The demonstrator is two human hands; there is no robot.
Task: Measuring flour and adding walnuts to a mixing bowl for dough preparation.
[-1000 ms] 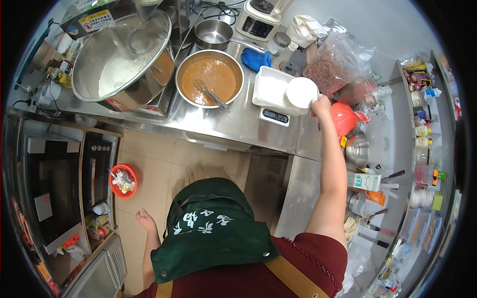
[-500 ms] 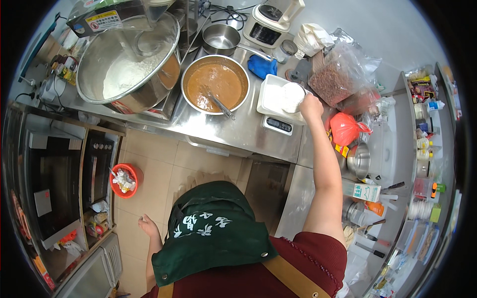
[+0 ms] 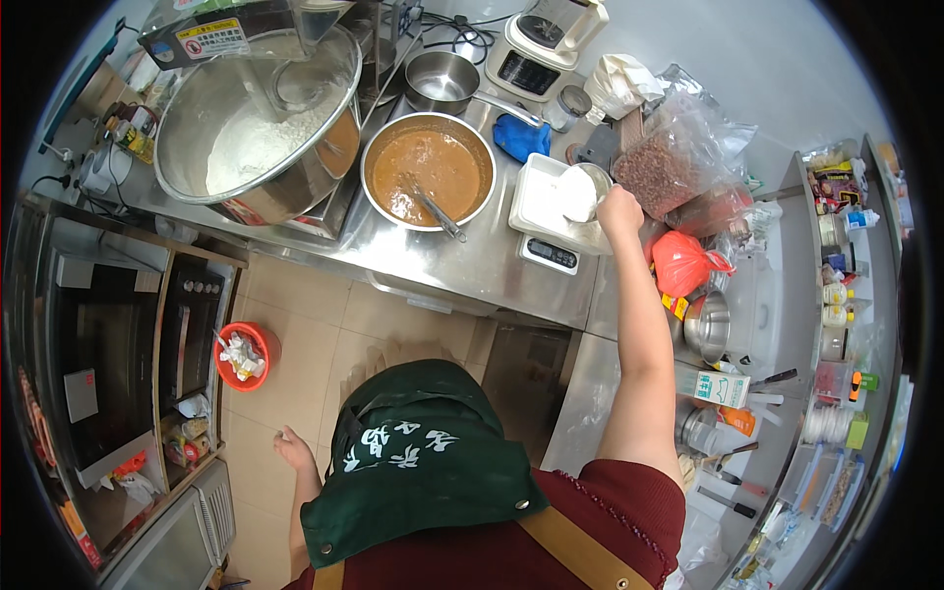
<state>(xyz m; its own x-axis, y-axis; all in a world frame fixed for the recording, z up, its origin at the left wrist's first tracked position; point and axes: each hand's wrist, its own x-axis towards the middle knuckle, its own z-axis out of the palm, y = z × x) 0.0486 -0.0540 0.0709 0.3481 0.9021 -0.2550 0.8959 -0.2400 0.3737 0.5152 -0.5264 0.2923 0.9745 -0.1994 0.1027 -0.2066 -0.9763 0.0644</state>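
My right hand [image 3: 620,211] is closed around the edge or handle of a round metal scoop [image 3: 596,179], partly hidden by my fingers. The scoop is tilted over a white rectangular plastic tub [image 3: 531,202], with white powder [image 3: 578,191] at its mouth. More white shows inside the tub, which rests on a digital scale [image 3: 549,255]. My left hand [image 3: 292,448] hangs low beside my green apron, away from the counter, fingers loosely apart and holding nothing.
Left of the tub stands a metal bowl of brown batter [image 3: 430,157] with a whisk [image 3: 440,214] in it. A large mixer bowl [image 3: 177,147] holds white flour. A saucepan [image 3: 441,83], a blue cloth [image 3: 520,137] and a red bag [image 3: 682,264] are nearby; a red bin [image 3: 267,344] sits on the floor.
The scoop has turned in my right hand, so its metal inside shows more and the powder lies toward its lower left edge. My left hand has barely moved.
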